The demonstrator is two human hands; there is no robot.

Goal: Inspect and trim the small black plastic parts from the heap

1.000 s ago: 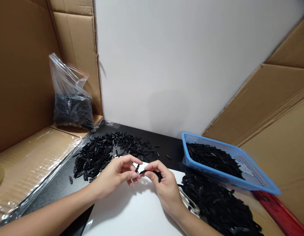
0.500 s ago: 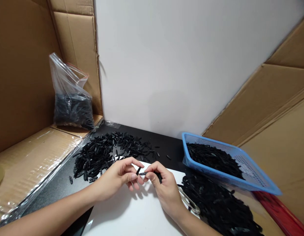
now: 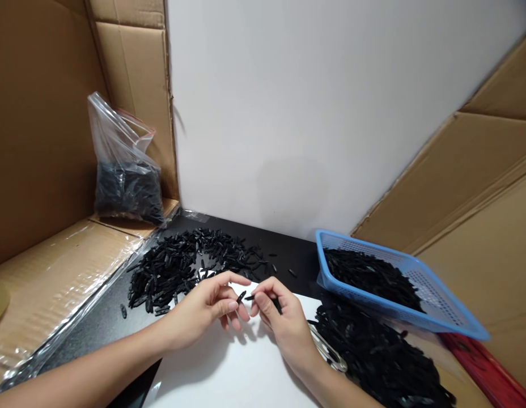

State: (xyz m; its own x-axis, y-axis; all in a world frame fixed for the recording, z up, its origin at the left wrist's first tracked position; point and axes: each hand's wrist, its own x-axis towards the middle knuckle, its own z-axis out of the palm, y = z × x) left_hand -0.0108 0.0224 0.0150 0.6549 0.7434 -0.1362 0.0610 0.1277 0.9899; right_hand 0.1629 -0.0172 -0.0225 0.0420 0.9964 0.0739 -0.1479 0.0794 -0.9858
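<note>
The left hand (image 3: 203, 309) pinches one small black clip piece (image 3: 241, 296) between thumb and fingertips, and the right hand (image 3: 284, 323) pinches a second thin black piece (image 3: 250, 297) whose tip nearly meets the first just between the two hands above the white sheet (image 3: 229, 368). Both pieces look light, stiff and slick, probably best nipped near their ends. Three heaps of such pieces lie around, too many to count: one beyond the left hand (image 3: 173, 269), one beside the right wrist (image 3: 373, 351), one in the single blue basket (image 3: 433, 317), plus one bag (image 3: 121, 170) far left.

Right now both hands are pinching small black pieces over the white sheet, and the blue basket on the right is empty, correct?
Not quite. The head view shows the blue basket holds a heap of black pieces. The rest stands: left hand and right hand pinch small black pieces over the white sheet.
</note>
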